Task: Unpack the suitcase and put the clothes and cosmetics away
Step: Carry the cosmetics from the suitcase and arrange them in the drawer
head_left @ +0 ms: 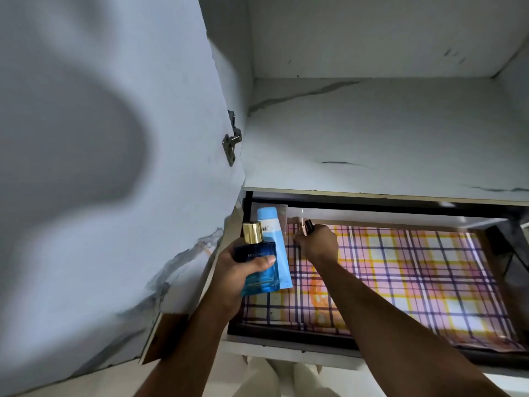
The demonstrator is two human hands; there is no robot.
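Note:
My left hand (237, 270) grips a blue perfume bottle (257, 265) with a gold cap, held over the left end of an open drawer (286, 335). A light blue tube (273, 239) lies in the drawer's left side, partly behind the bottle. My right hand (317, 242) reaches into the drawer's back left part and holds a small rose-gold and black cosmetic item (305, 227) at its fingertips. A plaid paper liner (400, 276) in pink, yellow and purple covers the drawer's bottom. The suitcase and clothes are out of view.
A white marbled shelf (386, 144) sits above the drawer inside the wardrobe. The open wardrobe door (100, 167) stands at the left, with a metal hinge (232, 138). A dark frame edges the drawer. Pale trousers (269, 376) show below.

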